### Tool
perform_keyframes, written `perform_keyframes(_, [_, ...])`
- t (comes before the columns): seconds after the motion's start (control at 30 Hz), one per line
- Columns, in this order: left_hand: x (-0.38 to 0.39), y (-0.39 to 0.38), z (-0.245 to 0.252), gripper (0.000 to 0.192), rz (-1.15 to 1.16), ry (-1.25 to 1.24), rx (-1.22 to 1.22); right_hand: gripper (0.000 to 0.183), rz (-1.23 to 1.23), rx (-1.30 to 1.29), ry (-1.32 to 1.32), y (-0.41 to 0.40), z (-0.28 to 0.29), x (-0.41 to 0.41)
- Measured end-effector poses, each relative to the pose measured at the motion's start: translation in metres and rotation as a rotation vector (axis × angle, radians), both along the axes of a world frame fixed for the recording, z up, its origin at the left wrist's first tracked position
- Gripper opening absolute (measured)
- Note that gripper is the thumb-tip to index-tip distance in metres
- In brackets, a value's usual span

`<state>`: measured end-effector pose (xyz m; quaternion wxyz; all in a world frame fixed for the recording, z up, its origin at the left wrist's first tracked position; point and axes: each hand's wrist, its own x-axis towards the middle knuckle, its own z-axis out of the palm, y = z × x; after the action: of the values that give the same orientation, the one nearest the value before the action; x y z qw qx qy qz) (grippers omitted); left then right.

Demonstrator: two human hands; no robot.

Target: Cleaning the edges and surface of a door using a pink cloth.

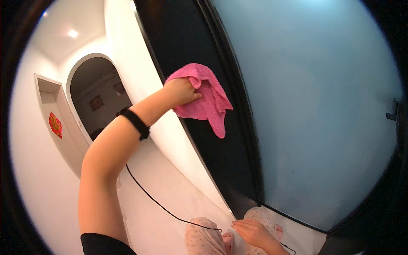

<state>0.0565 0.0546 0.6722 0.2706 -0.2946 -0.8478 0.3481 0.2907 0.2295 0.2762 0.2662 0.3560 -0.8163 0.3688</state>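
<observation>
My left hand (183,91) is pressing a pink terry cloth (207,102) against the wide black door jamb (212,143). Its fingers are mostly hidden under the folds, while the thumb lies on top of the cloth. One corner of the fabric hangs down along the black surface. Low in front of me, my right hand (253,232) is held over my patterned trousers (204,234), its fingers stretched out and nothing visible in it. A black strap (135,122) circles my left forearm.
Right of the jamb stands a frosted glass door (312,111) with a black handle (392,114). A black cable (159,204) runs from near my left arm towards my legs. Further back are a white wall (127,41), a dark arched opening (92,83) and a door with a red decoration (55,125).
</observation>
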Motion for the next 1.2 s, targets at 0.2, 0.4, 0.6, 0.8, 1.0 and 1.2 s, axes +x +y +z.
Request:
perform_keyframes(0.2, [0.048, -0.022, 0.055, 0.047, -0.328, 0.209, 0.334, 0.020, 0.056, 0.067, -0.044, -0.004, 0.013, 0.029])
perform_keyframes(0.4, [0.038, -0.017, 0.054, 0.045, -0.538, 0.447, 0.626, 0.023, 0.127, 0.125, -0.136, -0.029, 0.021, 0.039])
perform_keyframes(0.6, [0.017, -0.020, 0.050, 0.044, -0.651, 0.421, 0.852, 0.026, 0.082, 0.178, -0.151, -0.035, 0.010, 0.012])
perform_keyframes(0.8, [-0.016, -0.036, 0.034, 0.042, -0.812, 0.626, 0.844, 0.027, 0.116, 0.202, -0.174, -0.063, -0.012, -0.052])
perform_keyframes(1.0, [-0.024, -0.027, 0.009, 0.057, -0.744, 0.589, 0.951, 0.026, 0.191, 0.292, -0.075, -0.074, -0.013, -0.099])
perform_keyframes(1.2, [-0.025, -0.028, 0.000, 0.054, -0.717, 0.778, 0.917, 0.023, 0.194, 0.221, -0.062, -0.084, -0.034, -0.118])
